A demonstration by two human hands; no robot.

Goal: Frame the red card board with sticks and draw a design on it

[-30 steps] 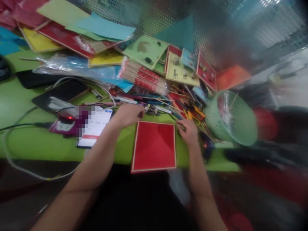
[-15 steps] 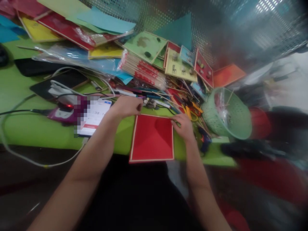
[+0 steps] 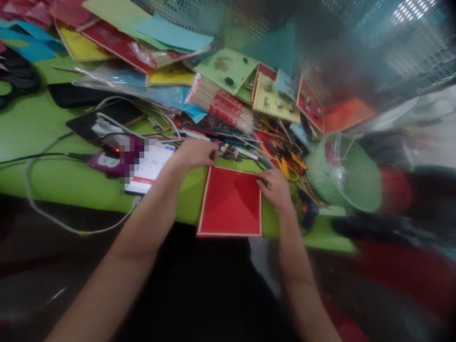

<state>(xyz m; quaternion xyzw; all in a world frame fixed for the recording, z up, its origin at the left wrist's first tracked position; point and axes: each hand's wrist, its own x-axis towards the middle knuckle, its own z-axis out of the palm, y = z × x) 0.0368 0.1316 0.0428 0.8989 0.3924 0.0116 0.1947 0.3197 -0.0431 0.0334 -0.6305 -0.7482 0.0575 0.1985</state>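
A red card with a pale border [image 3: 230, 202] lies on the green table [image 3: 53, 175] at its front edge, partly overhanging it. My right hand [image 3: 277, 191] rests at the card's upper right corner, fingers bent and pressed together on its edge. My left hand [image 3: 195, 154] hovers just past the card's upper left corner. Its fingers are curled into a pinch beside a small cluster of pebbles [image 3: 230, 152]; whether anything is in the pinch does not show.
A lit phone [image 3: 151, 166] and cables [image 3: 42, 156] lie left of my left hand. Behind the card are pens, orange-handled scissors [image 3: 290, 167], a bundle of sticks [image 3: 223, 107] and stacked coloured cards [image 3: 274, 99]. A green mesh basket [image 3: 356, 185] stands at the right.
My right hand moved from beside the card onto its upper right corner. The left hand stayed by the pebbles. The view shifted a little.
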